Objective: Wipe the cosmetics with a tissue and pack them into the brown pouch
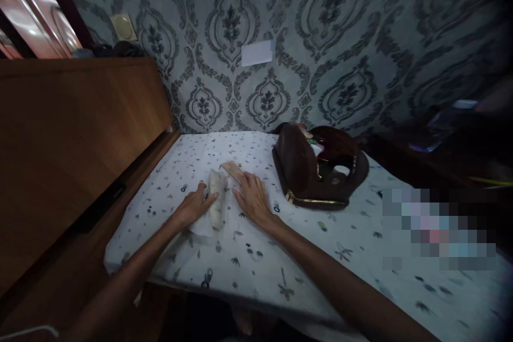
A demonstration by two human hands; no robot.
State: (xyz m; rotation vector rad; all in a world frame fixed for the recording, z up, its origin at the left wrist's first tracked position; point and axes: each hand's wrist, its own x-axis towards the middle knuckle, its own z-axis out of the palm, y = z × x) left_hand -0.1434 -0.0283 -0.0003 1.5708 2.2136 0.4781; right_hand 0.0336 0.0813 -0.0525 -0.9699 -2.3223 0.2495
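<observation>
A whitish roll (217, 206), perhaps wrapped paper or cloth, lies lengthwise on the patterned cloth. My left hand (192, 206) is closed on its left side, with the thumb laid over the top and the other fingers along the far left. What looks like a pale sheet (200, 226) shows under the roll and my left wrist. To the right, my right hand (254, 197) rests palm down with fingers stretched out. Its fingertips touch the near end of a flat beige strip (231, 170), whose material I cannot make out.
A brown handbag (296, 168) stands unzipped on the patterned tabletop cloth (256, 278). Wooden furniture (80, 133) borders the left side, and a papered wall (272, 10) rises behind. At right are dark furniture, a blurred phone-like object (430, 128) and a pixelated patch.
</observation>
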